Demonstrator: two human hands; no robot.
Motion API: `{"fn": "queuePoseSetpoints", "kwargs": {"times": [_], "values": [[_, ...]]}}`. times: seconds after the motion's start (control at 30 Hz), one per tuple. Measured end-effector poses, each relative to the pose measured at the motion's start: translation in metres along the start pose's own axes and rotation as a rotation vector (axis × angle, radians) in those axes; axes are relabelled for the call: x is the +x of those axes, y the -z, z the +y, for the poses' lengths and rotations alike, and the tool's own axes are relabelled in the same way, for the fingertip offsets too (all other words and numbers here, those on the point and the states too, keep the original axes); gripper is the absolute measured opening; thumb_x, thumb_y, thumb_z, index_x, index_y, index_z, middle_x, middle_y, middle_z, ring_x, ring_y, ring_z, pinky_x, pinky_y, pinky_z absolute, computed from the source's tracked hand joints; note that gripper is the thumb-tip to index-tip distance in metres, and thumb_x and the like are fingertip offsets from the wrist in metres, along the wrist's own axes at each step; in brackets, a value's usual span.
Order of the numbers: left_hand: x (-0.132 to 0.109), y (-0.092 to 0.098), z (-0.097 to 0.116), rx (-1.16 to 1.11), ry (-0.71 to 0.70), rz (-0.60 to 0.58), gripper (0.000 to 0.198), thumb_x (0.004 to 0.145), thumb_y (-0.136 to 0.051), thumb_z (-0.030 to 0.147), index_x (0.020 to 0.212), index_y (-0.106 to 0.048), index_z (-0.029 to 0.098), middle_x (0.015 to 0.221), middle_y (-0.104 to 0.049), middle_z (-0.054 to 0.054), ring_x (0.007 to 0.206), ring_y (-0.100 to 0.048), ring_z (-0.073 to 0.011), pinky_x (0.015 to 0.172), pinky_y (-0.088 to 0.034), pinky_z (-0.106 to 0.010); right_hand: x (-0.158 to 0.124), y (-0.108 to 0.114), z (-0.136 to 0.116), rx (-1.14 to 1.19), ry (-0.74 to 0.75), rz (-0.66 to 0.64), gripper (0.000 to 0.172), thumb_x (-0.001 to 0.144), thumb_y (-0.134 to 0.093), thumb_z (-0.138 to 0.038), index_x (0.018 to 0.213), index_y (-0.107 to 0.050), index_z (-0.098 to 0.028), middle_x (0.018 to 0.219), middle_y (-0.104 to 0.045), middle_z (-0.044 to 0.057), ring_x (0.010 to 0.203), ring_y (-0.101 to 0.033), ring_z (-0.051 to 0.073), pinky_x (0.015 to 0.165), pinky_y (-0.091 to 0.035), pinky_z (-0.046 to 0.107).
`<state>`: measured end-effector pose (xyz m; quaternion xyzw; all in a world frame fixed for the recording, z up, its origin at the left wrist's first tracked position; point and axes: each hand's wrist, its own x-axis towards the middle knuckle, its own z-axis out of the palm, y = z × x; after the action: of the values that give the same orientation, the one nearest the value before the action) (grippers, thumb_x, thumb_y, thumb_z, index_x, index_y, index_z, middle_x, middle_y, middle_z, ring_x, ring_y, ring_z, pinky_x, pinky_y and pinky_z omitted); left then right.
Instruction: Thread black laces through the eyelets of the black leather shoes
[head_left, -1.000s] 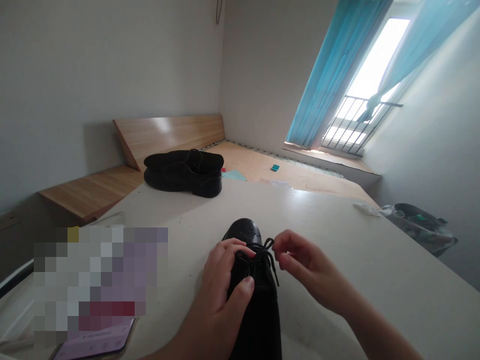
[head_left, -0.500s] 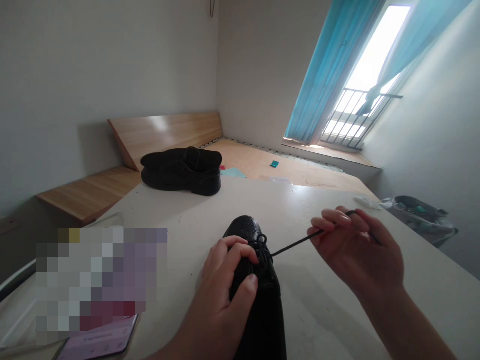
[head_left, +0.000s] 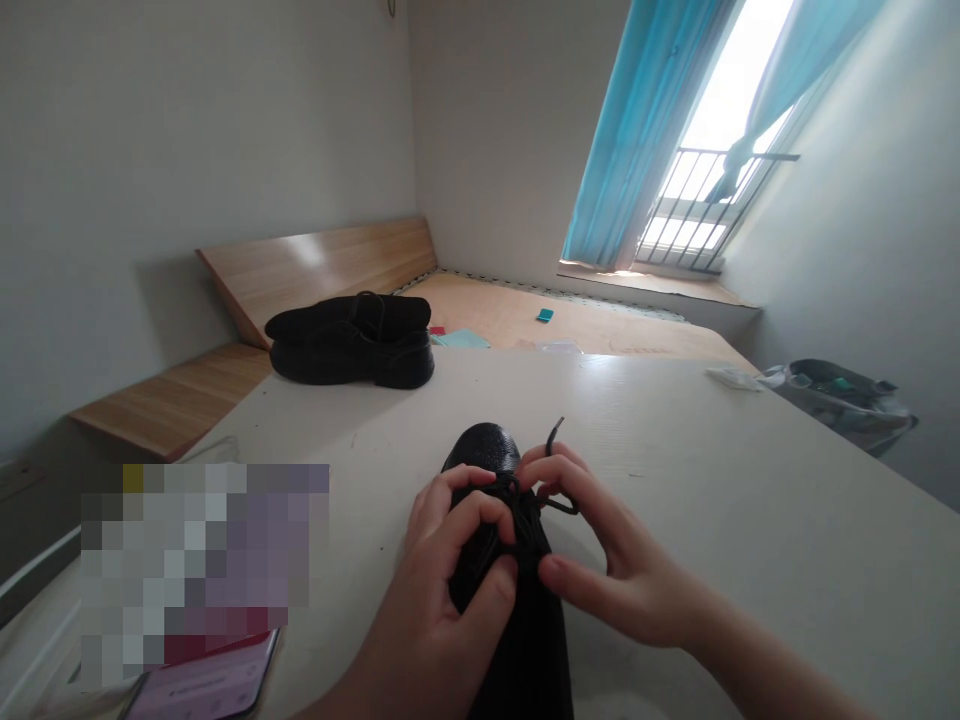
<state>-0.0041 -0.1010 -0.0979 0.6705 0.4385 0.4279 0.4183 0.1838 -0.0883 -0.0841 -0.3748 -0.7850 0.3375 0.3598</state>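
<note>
On smooth white tabletop (head_left: 675, 440), grainy black shoe (head_left: 532, 630), cord-like lace (head_left: 529, 515), hands (head_left: 439, 570) curled over both, pinch unclear.

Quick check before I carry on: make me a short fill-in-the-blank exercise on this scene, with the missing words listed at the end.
1. The left hand and the right hand are both at a ____ shoe.
2. The toe end of that shoe points ____ from the camera.
3. A loose lace end sticks up beside the ____ hand.
4. In the picture, the phone lies to the ____ of that shoe.

Missing words: black; away; right; left.
</note>
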Motion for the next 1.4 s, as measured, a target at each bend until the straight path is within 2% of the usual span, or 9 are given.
{"fn": "queuePoseSetpoints", "kwargs": {"times": [0.43, 0.67, 0.83, 0.93, 1.07, 1.17, 1.23, 1.3, 1.4], "values": [[0.002, 0.0, 0.0, -0.061, 0.026, -0.067, 0.008, 0.091, -0.044, 0.028, 0.089, -0.052, 0.026, 0.125, -0.038, -0.002, 0.123, -0.038, -0.0229, 0.108, -0.029, -0.044, 0.004, -0.008, -0.009, -0.024, 0.082, 0.072, 0.029, 0.071, -0.059, -0.006, 0.093, -0.054, -0.024, 0.111, -0.051, 0.004, 0.108, -0.047, 0.021, 0.104, -0.031, 0.037], [0.001, 0.0, 0.003, -0.185, -0.061, 0.038, 0.008, 0.097, -0.039, 0.025, 0.093, -0.045, 0.027, 0.122, -0.042, 0.001, 0.127, -0.038, -0.016, 0.109, -0.03, -0.035, 0.004, -0.004, -0.011, 0.16, -0.058, 0.016, 0.013, 0.082, -0.062, -0.024, 0.093, -0.055, -0.023, 0.107, -0.052, 0.005, 0.108, -0.047, 0.021, 0.1, -0.033, 0.038], [0.009, 0.009, 0.018, -0.343, 0.062, 0.204, 0.011, 0.095, -0.045, 0.032, 0.086, -0.045, 0.026, 0.083, -0.054, 0.002, 0.097, -0.056, -0.0154, 0.077, -0.047, -0.024, 0.004, -0.003, -0.008, 0.252, -0.074, 0.022, 0.008, 0.085, -0.06, -0.026, 0.087, -0.054, -0.022, 0.106, -0.051, 0.006, 0.1, -0.048, 0.019, 0.093, -0.038, 0.034], [0.011, 0.015, 0.023, -0.467, 0.061, 0.323, 0.015, 0.096, -0.043, 0.039, 0.087, -0.046, 0.027, 0.055, -0.041, 0.008, 0.064, -0.052, -0.0116, 0.079, -0.046, -0.024, 0.006, -0.003, -0.004, 0.48, -0.143, 0.053, 0.018, 0.086, -0.062, -0.038, 0.08, -0.055, -0.022, 0.105, -0.05, 0.005, 0.092, -0.05, 0.018, 0.085, -0.042, 0.031], [0.006, 0.019, 0.024, -0.61, 0.054, 0.199, 0.044, 0.094, -0.029, 0.059, 0.08, -0.053, 0.025, 0.043, -0.029, 0.009, 0.045, -0.038, -0.0113, 0.072, -0.046, -0.028, 0.009, 0.005, -0.006, 0.79, -0.205, 0.169, 0.026, 0.086, -0.058, -0.046, 0.074, -0.054, -0.023, 0.097, -0.054, 0.005, 0.094, -0.051, 0.02, 0.083, -0.045, 0.033], [0.002, 0.019, 0.023, -0.47, 0.01, 0.121, 0.05, 0.091, -0.03, 0.06, 0.072, -0.058, 0.023, 0.058, -0.05, 0.001, 0.063, -0.051, -0.0174, 0.069, -0.045, -0.031, 0.01, 0.016, -0.01, 0.93, -0.17, 0.166, 0.039, 0.088, -0.051, -0.045, 0.06, -0.039, -0.021, 0.067, -0.048, 0.001, 0.068, -0.051, 0.017, 0.067, -0.045, 0.031], [0.003, 0.016, 0.02, -0.242, -0.015, 0.112, 0.032, 0.088, -0.041, 0.047, 0.081, -0.061, 0.023, 0.086, -0.061, -0.003, 0.089, -0.055, -0.0232, 0.081, -0.044, -0.036, 0.01, 0.02, -0.011, 0.96, -0.16, 0.111, 0.046, 0.091, -0.04, -0.052, 0.058, -0.034, -0.021, 0.046, -0.033, -0.004, 0.045, -0.038, 0.012, 0.055, -0.039, 0.029], [0.005, 0.012, 0.017, -0.008, 0.018, 0.097, 0.02, 0.081, -0.05, 0.031, 0.097, -0.06, 0.025, 0.109, -0.058, -0.004, 0.108, -0.049, -0.0259, 0.096, -0.038, -0.041, 0.01, 0.019, -0.009, 0.937, -0.207, 0.052, 0.052, 0.093, -0.026, -0.06, 0.06, -0.039, -0.022, 0.037, -0.025, -0.007, 0.036, -0.026, 0.01, 0.05, -0.033, 0.028], [0.008, 0.005, 0.011, 0.187, 0.075, 0.077, 0.028, 0.079, -0.051, 0.027, 0.106, -0.054, 0.026, 0.117, -0.05, -0.006, 0.115, -0.043, -0.0274, 0.103, -0.031, -0.049, 0.01, 0.009, -0.004, 0.674, -0.318, 0.097, 0.05, 0.092, -0.031, -0.063, 0.073, -0.052, -0.022, 0.043, -0.036, -0.007, 0.041, -0.031, 0.01, 0.048, -0.03, 0.026]]}}
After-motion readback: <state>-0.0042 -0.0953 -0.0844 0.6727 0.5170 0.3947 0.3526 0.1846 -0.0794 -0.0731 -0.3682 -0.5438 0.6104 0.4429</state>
